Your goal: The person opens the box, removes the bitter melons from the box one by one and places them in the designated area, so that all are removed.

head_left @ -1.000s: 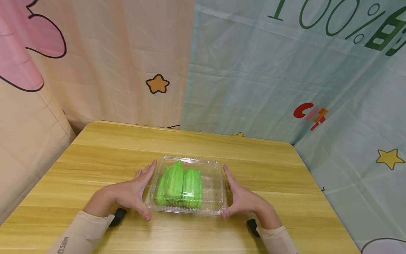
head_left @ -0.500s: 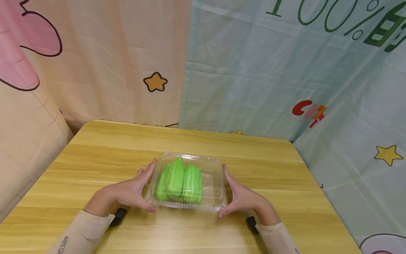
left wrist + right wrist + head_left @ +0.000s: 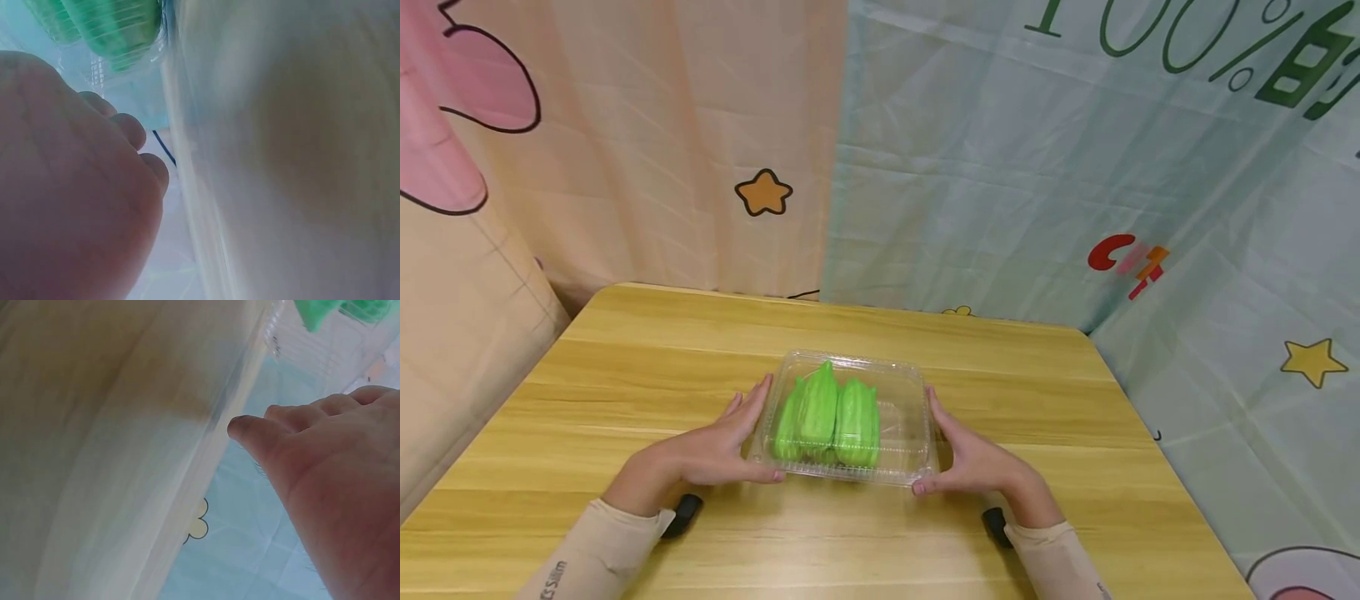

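Observation:
A clear plastic clamshell box (image 3: pixel 904 429) with its lid down is held between my two hands near the middle of the table. Several bright green, ridged, pod-shaped vegetables (image 3: pixel 817 412) lie in its left part. My left hand (image 3: pixel 715 450) grips the box's left side, thumb at the front corner and fingers along the side. On the other side, my right hand (image 3: pixel 977 462) holds it likewise, thumb at the front right corner. Both wrist views show the box's ribbed wall beyond the fingers, with green pods (image 3: pixel 125 31) inside.
The wooden table (image 3: pixel 662 350) has rounded back corners. Printed cloth curtains (image 3: pixel 970 167) stand close behind it and along both sides. Dark wrist-camera mounts (image 3: pixel 681 515) hang below both beige sleeves (image 3: pixel 598 542).
The box has moved a little away from me and its front edge has risen off the table. My thumbs have closed in on its front corners. The head view has shifted slightly.

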`<state>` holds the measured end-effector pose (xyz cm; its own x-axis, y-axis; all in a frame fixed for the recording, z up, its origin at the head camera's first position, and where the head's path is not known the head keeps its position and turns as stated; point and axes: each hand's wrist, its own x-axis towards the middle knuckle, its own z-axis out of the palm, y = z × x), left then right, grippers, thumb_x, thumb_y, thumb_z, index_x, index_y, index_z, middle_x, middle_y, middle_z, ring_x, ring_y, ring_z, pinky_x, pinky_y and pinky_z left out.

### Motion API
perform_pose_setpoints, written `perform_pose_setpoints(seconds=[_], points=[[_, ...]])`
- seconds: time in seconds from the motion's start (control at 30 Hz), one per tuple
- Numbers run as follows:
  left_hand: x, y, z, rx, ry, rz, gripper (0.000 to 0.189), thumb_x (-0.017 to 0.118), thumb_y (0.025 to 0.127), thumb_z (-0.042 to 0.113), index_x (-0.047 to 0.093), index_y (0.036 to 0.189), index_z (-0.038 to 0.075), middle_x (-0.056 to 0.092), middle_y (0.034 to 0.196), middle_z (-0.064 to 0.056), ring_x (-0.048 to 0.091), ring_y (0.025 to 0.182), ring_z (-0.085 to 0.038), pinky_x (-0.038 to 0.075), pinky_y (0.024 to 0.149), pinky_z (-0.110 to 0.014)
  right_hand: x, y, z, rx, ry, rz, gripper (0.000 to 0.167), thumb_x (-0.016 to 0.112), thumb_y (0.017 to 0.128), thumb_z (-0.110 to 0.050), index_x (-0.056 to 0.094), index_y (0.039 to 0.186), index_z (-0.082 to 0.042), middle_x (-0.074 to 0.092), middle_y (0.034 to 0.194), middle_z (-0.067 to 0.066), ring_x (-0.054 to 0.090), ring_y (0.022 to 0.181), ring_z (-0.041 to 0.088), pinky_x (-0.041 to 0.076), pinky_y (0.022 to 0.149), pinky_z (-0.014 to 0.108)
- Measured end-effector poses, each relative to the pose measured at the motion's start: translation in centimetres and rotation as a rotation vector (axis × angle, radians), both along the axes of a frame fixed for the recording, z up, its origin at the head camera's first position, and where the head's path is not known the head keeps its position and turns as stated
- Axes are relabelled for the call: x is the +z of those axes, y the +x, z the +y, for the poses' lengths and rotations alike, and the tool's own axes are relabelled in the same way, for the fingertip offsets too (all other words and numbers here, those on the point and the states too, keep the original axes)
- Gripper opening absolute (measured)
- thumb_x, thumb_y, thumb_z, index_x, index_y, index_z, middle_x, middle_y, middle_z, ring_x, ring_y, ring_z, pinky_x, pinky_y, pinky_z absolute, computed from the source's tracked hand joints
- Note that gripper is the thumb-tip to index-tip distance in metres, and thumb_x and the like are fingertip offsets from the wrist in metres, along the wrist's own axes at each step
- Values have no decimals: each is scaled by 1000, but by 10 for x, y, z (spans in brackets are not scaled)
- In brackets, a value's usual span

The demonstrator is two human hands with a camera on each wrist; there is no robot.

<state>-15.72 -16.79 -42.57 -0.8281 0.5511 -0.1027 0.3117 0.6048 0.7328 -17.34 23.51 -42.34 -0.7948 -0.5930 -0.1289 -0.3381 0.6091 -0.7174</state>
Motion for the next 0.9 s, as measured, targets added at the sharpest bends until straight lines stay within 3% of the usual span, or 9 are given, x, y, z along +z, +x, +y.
perform_pose_setpoints(seconds=[0.3,0.47,0.67,0.9], points=[[0,1,5,27,-21,29,125,70,87,60,-23,157,15,-17,164,-21,-16,145,-51,1,109,-73,-1,0,-8,-59,2,3,128,81,80,-55,-17,159,-31,-12,166,-4,4,151,22,16,119,47],[-1,1,7,28,-49,58,120,63,90,65,-22,157,14,-16,164,-19,-14,146,-50,2,110,-71,-1,2,-13,-107,46,17,128,76,80,-63,-19,158,-27,-16,166,0,1,150,20,15,119,45],[-4,0,9,32,-92,110,117,59,92,65,-16,159,6,-12,165,-19,-11,148,-47,0,115,-65,-1,3,-15,-114,62,45,128,75,81,-65,-18,158,-22,-16,167,4,0,150,19,14,119,43],[-5,0,11,33,-109,143,118,58,91,69,-13,159,5,-10,166,-16,-6,150,-42,-1,117,-61,-1,4,-14,-121,73,53,128,74,81,-65,-15,160,-18,-14,167,4,3,151,20,16,119,44]])
